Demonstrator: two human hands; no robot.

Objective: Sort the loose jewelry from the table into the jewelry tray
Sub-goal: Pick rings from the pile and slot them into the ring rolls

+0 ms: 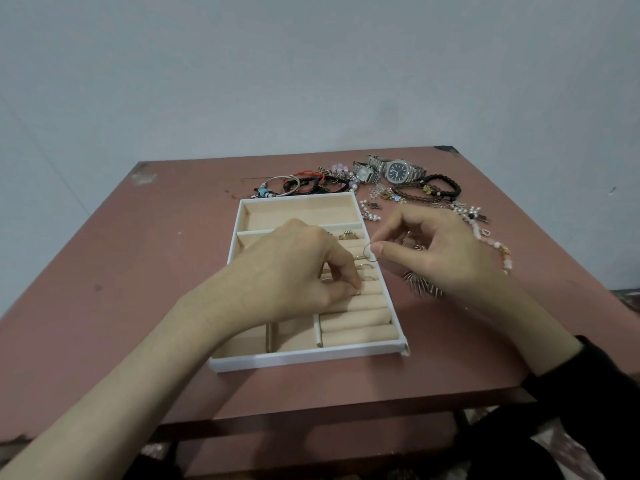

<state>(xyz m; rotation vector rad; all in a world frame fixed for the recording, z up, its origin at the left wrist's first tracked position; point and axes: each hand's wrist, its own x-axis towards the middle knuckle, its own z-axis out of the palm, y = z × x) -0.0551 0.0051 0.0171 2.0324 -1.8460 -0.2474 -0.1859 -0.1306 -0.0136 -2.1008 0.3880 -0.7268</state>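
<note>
Left hand (294, 268) was hunched over the ring-roll section of the jewelry tray (304, 359), knuckles up and fingers curled in. Its thumb and forefinger were pinching a small gold ring (358, 292) right down at the rolls. Right hand (440, 251) hung just off the tray's right rim, thumb and forefinger pinching a thin hoop (370, 253) above that rim, the other fingers loosely bent behind.

Counts: two watches near the table's far edge, a big steel watch (398, 169) with a dark dial and a small square watch (363, 173) just left of it. One chunky ring (347, 234) sat in the far rolls, plus at least two thin bands lower down. The left hand hid the rest, so I couldn't tell the total. One silver bangle (284, 183) lay just past the tray's far-left corner.

Room-wise, the tray sat well in from the table's (104, 271) left edge and back from its front edge. The far side and the right side were crowded with loose pieces, including a spiky silver piece (422, 287) under the right wrist.
</note>
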